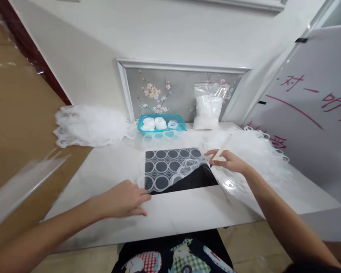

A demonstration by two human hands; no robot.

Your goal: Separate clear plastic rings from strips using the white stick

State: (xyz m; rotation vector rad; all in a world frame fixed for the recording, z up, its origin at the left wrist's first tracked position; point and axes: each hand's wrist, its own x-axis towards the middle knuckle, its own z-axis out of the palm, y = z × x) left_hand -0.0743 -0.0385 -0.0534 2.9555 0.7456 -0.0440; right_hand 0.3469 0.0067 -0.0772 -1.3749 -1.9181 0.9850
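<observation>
A black mat lies on the table with a clear sheet patterned with rows of white rings over it. The sheet's right side is peeled up and folded back, baring the mat's lower right. My left hand rests at the mat's lower left corner, fingers stretched and thumb apart, the fingertips by the sheet's edge. At the mat's right edge, my right hand is closed around a thin white stick-like tool. Its fingertips are at the lifted sheet edge; whether they pinch it I cannot tell.
Behind the mat stands a blue tray holding white rolls and a clear ring. A zip bag of white material leans on the wall. Piles of translucent ringed sheets lie left and right. A whiteboard borders the right.
</observation>
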